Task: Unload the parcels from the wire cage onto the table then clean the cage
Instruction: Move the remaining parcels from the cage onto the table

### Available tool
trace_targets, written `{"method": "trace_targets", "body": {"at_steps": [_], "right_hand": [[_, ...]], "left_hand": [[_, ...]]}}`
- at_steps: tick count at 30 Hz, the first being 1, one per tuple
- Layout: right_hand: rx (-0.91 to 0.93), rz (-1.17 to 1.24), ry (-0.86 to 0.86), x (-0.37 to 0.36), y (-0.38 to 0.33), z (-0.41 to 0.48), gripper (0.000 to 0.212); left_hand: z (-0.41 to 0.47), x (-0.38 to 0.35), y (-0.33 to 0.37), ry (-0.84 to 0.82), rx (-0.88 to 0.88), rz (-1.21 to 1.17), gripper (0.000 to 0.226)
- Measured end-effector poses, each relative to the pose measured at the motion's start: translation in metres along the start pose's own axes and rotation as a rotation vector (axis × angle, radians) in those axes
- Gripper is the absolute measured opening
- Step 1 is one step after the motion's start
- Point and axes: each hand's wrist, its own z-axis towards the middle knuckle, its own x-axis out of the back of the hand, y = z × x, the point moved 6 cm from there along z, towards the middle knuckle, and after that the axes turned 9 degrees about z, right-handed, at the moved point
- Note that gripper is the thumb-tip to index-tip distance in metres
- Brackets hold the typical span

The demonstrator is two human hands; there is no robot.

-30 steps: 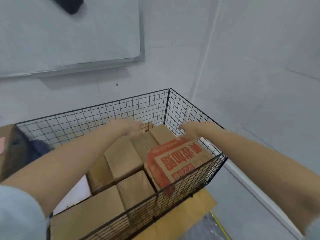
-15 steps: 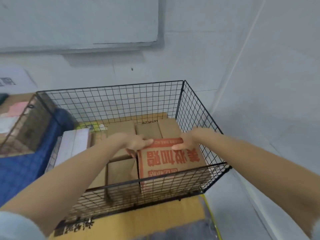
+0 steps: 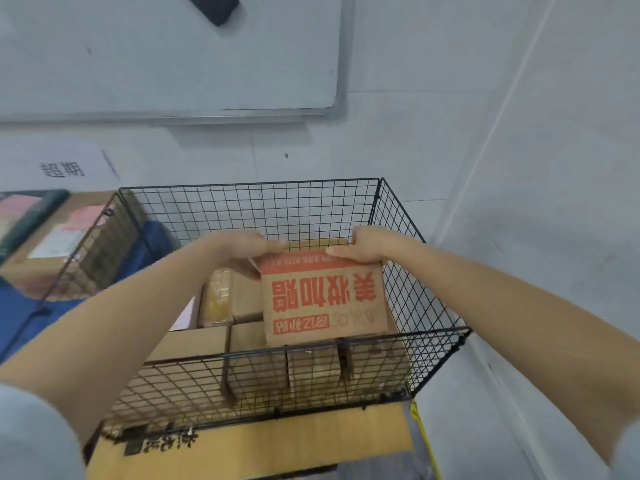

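Red-printed cardboard marked out the parcel in hand: a flat carton (image 3: 322, 299) with large red characters across its top face. It lay in the three o'clock half of the black wire cage (image 3: 249, 184), on top of plain brown parcels (image 3: 194, 344) packed beneath and beside it. Its twelve o'clock edge seemed to sit higher than its near edge, though the angle made the tilt hard to judge.

The left hand (image 3: 242, 252) gripped the carton's eleven o'clock corner, fingers curled round the far edge. The right hand (image 3: 367, 245) gripped the one o'clock corner likewise, so both hands were closed on the same parcel.

The board looked stiff and dry, so it would probably keep its shape and not slide in the fingers. Its weight could not be read from the view. Held by the far edge alone it would likely swing down, so a hand moved to the six o'clock edge or under the base would seem steadier. The mesh wall at three o'clock stood just beside it, and the lift would need to clear the near rim.

A glossy tape-wrapped parcel (image 3: 216, 299) at its nine o'clock would probably be slicker. More cartons (image 3: 52, 247) lay outside the cage at nine o'clock, and a whiteboard (image 3: 173, 64) hung at twelve.
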Motion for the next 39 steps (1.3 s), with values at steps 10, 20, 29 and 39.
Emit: {"method": "trace_targets", "body": {"at_steps": [10,20,29,39], "right_hand": [[-0.031,0.449,0.356,0.020,-0.023,0.013,0.036],[-0.007,0.697,0.363,-0.007,-0.033,0.008,0.036],[0.007,0.705,0.299,-0.020,-0.030,0.008,0.040],[0.150,0.598,0.316,-0.017,-0.043,-0.016,0.046]], "left_hand": [[-0.031,0.046,-0.027,0.472,0.070,-0.215,0.066],[-0.029,0.033,-0.060,0.644,0.142,-0.659,0.055],[-0.023,0.025,-0.062,0.533,0.117,-0.729,0.046],[-0.032,0.043,-0.067,0.715,0.089,-0.568,0.039]]}}
